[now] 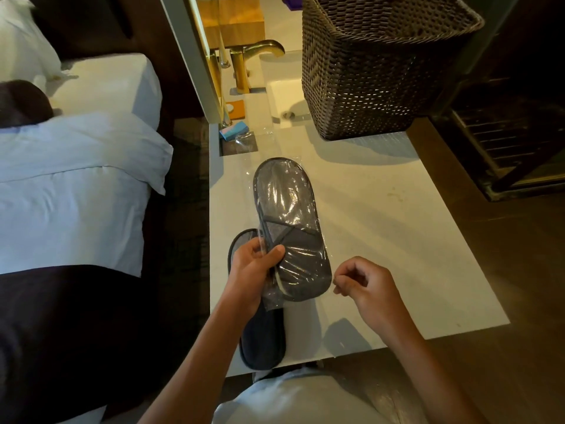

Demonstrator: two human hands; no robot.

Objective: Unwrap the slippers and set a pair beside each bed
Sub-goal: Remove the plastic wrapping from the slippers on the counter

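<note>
While the left hand (255,264) grips the near end of the wrapped slippers (290,228), thumb on top and fingers curled beneath, the pack is held raised over the pale counter (397,240). Just beside the pack's near corner, the right hand (363,286) has its fingertips drawn together; whether they pinch a film edge cannot be told. Clear plastic wrap (284,203) still covers the grey slippers, so the step in hand is judged to be the unwrapping. Beneath the left hand lies a dark unwrapped slipper (263,338) on the counter's near edge. Farther out stand a woven basket (382,71) and a brass tap (253,59); a bed (76,179) lies to the left. Next, the film likely needs opening at its near end and the slippers drawing out.
</note>
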